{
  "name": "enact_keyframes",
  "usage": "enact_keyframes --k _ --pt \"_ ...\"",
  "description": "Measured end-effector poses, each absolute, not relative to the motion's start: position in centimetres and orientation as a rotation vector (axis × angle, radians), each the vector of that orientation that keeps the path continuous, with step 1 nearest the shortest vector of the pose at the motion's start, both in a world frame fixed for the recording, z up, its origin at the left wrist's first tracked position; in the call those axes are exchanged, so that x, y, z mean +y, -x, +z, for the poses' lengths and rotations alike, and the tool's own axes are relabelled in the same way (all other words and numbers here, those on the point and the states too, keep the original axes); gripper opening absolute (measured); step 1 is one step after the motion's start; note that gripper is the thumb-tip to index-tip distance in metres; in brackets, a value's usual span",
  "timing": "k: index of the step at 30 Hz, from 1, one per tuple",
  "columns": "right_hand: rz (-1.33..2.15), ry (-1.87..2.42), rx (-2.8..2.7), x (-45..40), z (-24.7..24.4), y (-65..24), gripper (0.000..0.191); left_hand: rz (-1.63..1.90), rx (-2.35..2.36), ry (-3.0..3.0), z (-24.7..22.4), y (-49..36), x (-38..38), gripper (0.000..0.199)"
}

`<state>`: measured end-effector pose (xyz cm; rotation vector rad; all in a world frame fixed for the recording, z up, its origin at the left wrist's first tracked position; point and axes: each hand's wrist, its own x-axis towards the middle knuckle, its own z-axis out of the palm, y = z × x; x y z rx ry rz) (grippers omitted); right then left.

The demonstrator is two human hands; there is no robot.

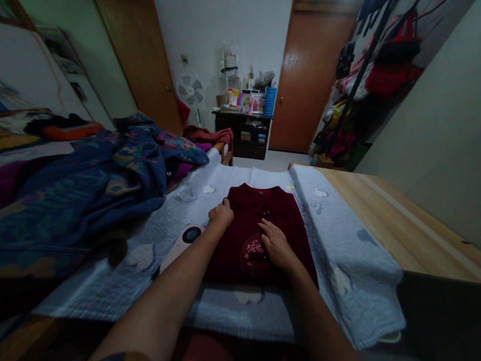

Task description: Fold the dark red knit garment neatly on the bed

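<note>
A dark red sweater (248,200) lies folded into a neat block on the light blue bedspread (248,316), its neckline facing away from me. A round pinkish patterned patch (252,253) shows on its front. At the sweater's upper left edge, my left hand (221,214) is closed with the fingers curled on the cloth. My right hand (276,240) rests flat on the sweater beside the round patch, fingers stretched out. Just left of the sweater is a pale pink flat object with a dark ring (191,234), partly hidden behind my left forearm.
A heap of blue patterned cloth (131,160) lies on the left. A wooden board (394,215) borders the bedspread on the right. Farther back stand a white fan (191,89), a dark cabinet (248,150) with items on top and a brown door (313,80). Clothes (391,75) hang at right.
</note>
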<state>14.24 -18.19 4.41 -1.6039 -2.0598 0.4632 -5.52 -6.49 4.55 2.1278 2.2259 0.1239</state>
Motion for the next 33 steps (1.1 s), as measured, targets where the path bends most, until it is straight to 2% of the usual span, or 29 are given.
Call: enact_keyframes --k 8,15,21,33 --pt "0.466 1.623 -2.079 -18.1 4.5 -14.2 0.047 0.299 2.162 -2.357 6.6 4.6 -9.5 0.038" --pt "0.498 1.62 -2.059 -18.1 4.7 -14.2 0.047 0.339 1.72 -2.516 5.8 2.1 -11.0 0.047" --pt "0.536 1.631 -2.058 -18.1 4.9 -14.2 0.047 0.319 1.772 -2.411 4.6 1.5 -8.8 0.054" --pt "0.541 1.632 -2.056 -18.1 5.0 -14.2 0.046 0.23 1.903 -2.235 4.9 0.5 -5.3 0.059"
